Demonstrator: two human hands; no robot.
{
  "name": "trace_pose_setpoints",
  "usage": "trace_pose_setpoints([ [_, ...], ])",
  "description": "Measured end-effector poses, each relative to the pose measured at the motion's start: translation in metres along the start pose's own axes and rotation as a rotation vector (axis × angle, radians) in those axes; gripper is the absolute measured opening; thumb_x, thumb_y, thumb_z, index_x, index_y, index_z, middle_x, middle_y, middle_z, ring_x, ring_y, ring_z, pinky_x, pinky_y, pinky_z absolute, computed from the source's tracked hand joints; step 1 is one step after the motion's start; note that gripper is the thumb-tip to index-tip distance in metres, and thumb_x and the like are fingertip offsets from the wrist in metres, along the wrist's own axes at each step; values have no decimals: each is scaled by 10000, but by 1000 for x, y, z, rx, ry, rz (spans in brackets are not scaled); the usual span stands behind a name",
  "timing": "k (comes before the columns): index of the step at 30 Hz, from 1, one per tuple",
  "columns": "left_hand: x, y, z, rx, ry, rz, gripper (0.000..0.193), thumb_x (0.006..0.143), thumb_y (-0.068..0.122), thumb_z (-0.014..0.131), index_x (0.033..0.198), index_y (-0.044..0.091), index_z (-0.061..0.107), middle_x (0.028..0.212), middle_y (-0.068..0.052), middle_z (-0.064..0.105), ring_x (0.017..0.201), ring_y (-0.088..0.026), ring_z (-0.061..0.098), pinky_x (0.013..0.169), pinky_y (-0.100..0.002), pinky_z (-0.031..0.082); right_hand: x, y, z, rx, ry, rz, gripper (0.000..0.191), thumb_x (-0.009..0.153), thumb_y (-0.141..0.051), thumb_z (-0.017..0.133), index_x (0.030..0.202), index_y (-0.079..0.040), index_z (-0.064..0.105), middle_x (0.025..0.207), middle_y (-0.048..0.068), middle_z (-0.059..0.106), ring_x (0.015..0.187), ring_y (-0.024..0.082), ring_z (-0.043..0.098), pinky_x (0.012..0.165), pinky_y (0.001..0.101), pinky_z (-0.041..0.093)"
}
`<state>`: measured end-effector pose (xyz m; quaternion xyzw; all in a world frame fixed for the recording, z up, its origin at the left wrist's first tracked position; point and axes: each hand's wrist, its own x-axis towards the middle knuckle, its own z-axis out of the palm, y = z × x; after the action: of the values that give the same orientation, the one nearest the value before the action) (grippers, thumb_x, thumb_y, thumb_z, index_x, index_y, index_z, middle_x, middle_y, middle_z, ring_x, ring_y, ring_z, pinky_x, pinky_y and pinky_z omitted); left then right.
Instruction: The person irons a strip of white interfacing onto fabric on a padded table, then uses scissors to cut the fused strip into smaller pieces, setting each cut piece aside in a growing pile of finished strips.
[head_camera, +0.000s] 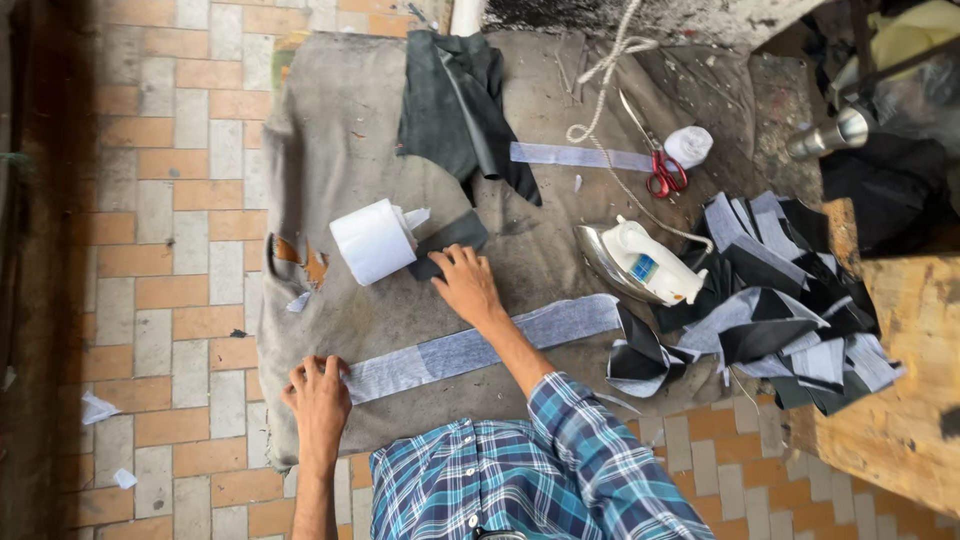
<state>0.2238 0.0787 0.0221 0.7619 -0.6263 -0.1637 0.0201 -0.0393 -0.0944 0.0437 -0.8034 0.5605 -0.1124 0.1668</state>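
Grey fabric strip (470, 350) runs across the padded table (330, 150); left hand (318, 398) pins its near end flat, fingers spread. Right hand (466, 283) sits further up, fingertips pressing a dark cloth piece (450, 240) beside the white roll (372, 241).

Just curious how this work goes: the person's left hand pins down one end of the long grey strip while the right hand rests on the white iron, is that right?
Not quite. The head view shows the right hand on a small dark fabric piece beside the white roll, not on the white iron, which sits untouched. The left hand does pin down one end of the long grey strip.
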Motion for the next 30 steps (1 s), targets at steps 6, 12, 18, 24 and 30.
trace_pose_setpoints([
  [6,-6,65,-11,-224,125,215,443,838,112,696,1264,198,611,1396,-44,528,1332,-291,471,1097,-555,320,-83,-21,-3,215,-206,0,569,836,-149,740,1389,-151,610,1293,88,585,1208,301,549,985,491,419],
  [12,-5,80,-9,-196,138,157,566,831,297,756,1337,122,572,1439,-98,511,1351,-325,465,1071,-553,349,-116,32,-21,235,73,91,486,896,-114,721,1366,-164,606,1377,69,585,1316,274,552,1108,430,464],
  [18,-9,36,-9,-139,-15,77,653,868,473,765,1393,144,559,1414,-132,540,1199,-346,559,937,-494,458,-161,76,-41,82,28,190,610,843,-251,803,1400,-105,601,1201,99,572,1161,299,505,946,466,364],
  [24,-18,12,-10,-49,-228,126,321,889,380,739,1177,242,709,1132,16,713,1071,-268,617,926,-472,449,-184,77,-48,74,-79,157,287,799,-316,827,966,-103,731,1038,50,592,1085,245,531,998,437,331],
  [30,-22,-16,-29,-313,-428,326,299,807,335,782,1051,167,748,1122,20,719,1072,-252,628,918,-409,502,-213,91,-90,280,-241,6,330,720,-368,880,828,-92,735,820,16,632,913,206,620,1022,442,316],
])
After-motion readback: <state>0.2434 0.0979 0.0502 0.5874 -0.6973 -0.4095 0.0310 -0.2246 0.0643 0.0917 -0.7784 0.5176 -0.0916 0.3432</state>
